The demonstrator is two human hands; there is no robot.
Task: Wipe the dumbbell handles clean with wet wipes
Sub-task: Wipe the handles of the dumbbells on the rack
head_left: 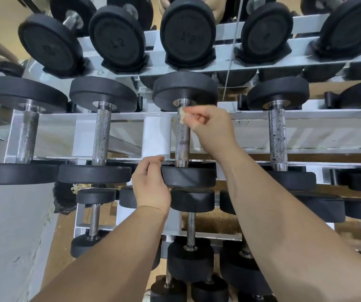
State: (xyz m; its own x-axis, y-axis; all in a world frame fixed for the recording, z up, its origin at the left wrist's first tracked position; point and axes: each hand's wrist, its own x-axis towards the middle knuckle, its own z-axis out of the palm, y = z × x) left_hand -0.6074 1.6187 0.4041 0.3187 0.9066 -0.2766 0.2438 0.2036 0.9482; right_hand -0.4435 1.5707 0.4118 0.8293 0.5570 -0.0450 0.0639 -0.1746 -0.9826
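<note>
1. Head camera view, looking down 2 bare forearms at a pale grey dumbbell rack [131, 116] with 3 tiers of black-ended dumbbells.
2. On the middle tier, the dumbbell [182, 144] being cleaned lies with its metal handle running from near to far. 1 black weight head is at each end.
3. The right hand [207, 127] reaches in from the right. Its grip is a tight pinch of thumb and fingertips on a small bunched wet wipe [181, 115].
4. The wipe, off-white and crumpled, is pressed against the far end of the knurled handle, just below the far weight head.
5. The left hand [151, 184] is at the near weight head. Its grip is closed, with the thumb on the top rim and the fingers curled round the left edge.
6. A white upright post [156, 136] of the rack stands just left of the handle.
7. The neighbouring dumbbell on the left [102, 134] has a bright handle. The neighbouring dumbbell on the right [276, 136] has a handle with dark specks.
8. The upper-tier dumbbells [188, 33] show their round end faces to the camera.
9. The smaller lower-tier dumbbells [190, 227] sit nearer, below the hands, over a brown floor [207, 225].
</note>
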